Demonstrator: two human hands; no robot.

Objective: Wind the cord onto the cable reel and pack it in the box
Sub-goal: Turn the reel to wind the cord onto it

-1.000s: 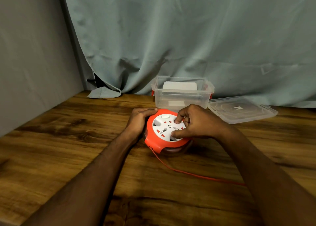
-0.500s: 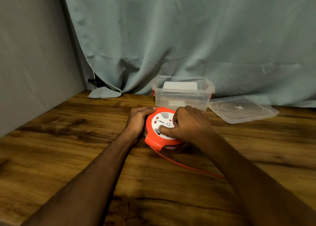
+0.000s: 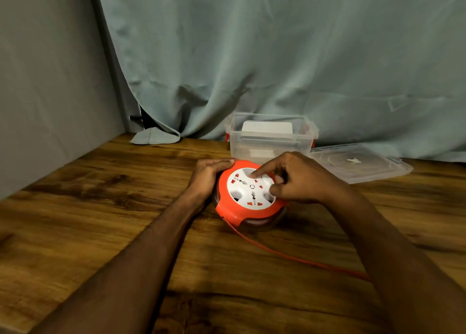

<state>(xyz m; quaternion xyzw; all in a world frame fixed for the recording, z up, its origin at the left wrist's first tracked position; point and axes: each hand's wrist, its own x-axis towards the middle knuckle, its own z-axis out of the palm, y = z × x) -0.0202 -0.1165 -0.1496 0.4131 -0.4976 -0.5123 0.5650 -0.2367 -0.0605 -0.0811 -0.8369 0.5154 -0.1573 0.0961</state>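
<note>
1. Left hand (image 3: 207, 176): bare, with no glove, ring or watch in view.
2. Right hand (image 3: 300, 179): bare as well, wrist unadorned.
3. Both forearms are uncovered right to the near edge; no sleeve shows.

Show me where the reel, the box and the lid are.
reel (image 3: 228, 208): head view, orange front rim.
box (image 3: 267, 147): head view, clear front wall.
lid (image 3: 373, 167): head view, flat top face.

Orange reel (image 3: 248, 195), cord (image 3: 290, 255) and box (image 3: 271, 142)

The round reel lies flat mid-frame, white sockets up. Its thin cord trails lower right. The clear open box stands just behind.
</note>
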